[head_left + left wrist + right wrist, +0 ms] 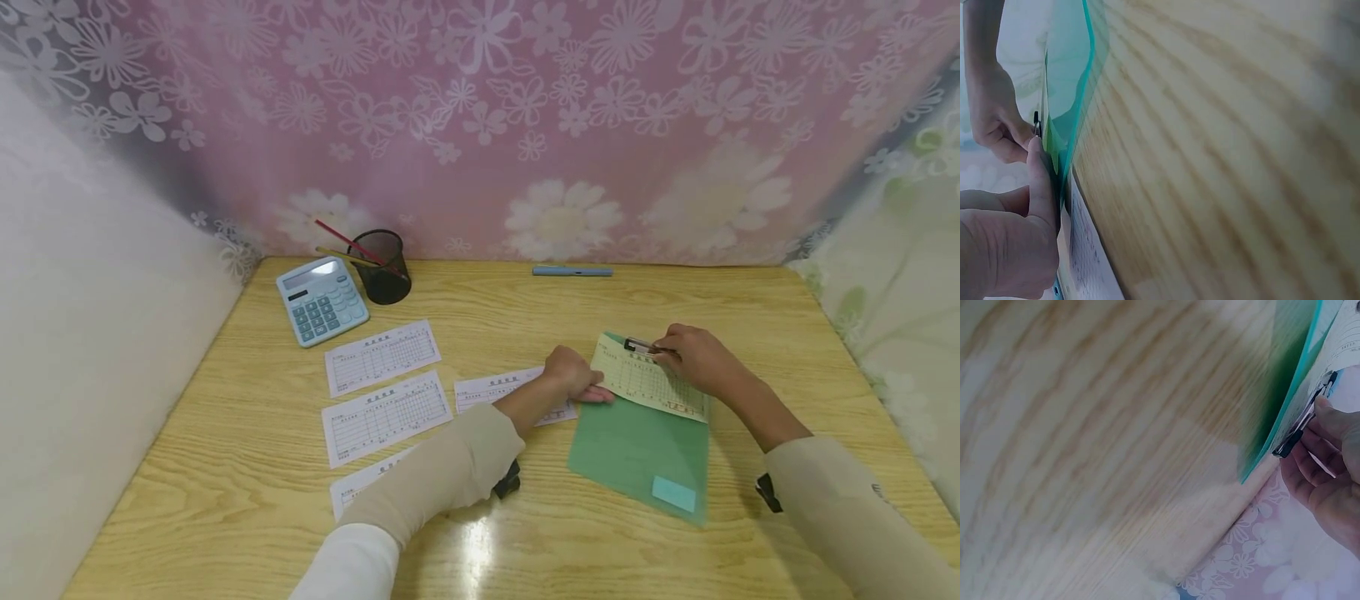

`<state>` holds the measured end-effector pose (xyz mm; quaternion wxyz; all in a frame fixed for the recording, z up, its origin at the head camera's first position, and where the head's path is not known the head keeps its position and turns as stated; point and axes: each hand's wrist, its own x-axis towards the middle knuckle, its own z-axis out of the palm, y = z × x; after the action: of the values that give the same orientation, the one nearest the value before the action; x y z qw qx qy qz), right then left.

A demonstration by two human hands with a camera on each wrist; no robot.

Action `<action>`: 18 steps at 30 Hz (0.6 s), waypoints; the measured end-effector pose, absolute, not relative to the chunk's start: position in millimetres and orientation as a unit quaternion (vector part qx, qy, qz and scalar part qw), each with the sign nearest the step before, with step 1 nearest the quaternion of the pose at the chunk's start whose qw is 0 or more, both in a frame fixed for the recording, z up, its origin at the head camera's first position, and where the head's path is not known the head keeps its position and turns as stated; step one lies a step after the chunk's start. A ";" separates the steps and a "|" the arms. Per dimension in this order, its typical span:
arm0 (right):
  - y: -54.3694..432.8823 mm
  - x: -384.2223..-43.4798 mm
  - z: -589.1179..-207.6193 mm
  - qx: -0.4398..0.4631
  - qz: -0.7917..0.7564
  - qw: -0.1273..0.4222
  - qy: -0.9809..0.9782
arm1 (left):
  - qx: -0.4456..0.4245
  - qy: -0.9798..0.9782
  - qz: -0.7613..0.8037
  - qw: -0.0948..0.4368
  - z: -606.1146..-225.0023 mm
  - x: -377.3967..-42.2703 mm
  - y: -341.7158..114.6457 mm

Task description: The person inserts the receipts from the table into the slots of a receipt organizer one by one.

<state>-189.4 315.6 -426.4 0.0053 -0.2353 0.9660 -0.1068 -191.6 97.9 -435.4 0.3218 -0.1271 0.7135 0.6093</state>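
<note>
You are pinching the clip [639, 346] with your right hand [696, 358], your left hand's [570, 372] hold unclear, the yellow form [643, 383] already lying on the green clipboard [636, 448], its clamping seemingly unfinished, four white forms [386, 418] lying loose on the bench [225, 483].

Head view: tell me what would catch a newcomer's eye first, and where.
Pink cloth printed with white flowers fills the background behind the wood-grain table. On the right, the right hand holds a black-and-silver clip at a pale yellow printed slip over a translucent green plastic folder. At left rear, a light-blue calculator sits beside a black mesh cup.
</note>
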 end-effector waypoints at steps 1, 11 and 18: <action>315.7 -189.5 -426.7 -0.235 -0.109 0.006 0.966 | -0.130 0.713 0.611 0.320 -435.2 -192.4 98.4; 316.2 -190.4 -427.2 -0.227 -0.126 0.022 0.965 | -0.137 0.735 0.596 0.293 -437.5 -199.7 105.4; 315.1 -189.5 -427.1 -0.221 -0.126 0.023 0.967 | -0.138 0.737 0.595 0.288 -436.9 -199.4 107.7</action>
<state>-189.5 315.1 -427.1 0.0231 -0.2209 0.9669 -0.1255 -199.4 107.7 -436.9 0.2879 -0.1379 0.7373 0.5954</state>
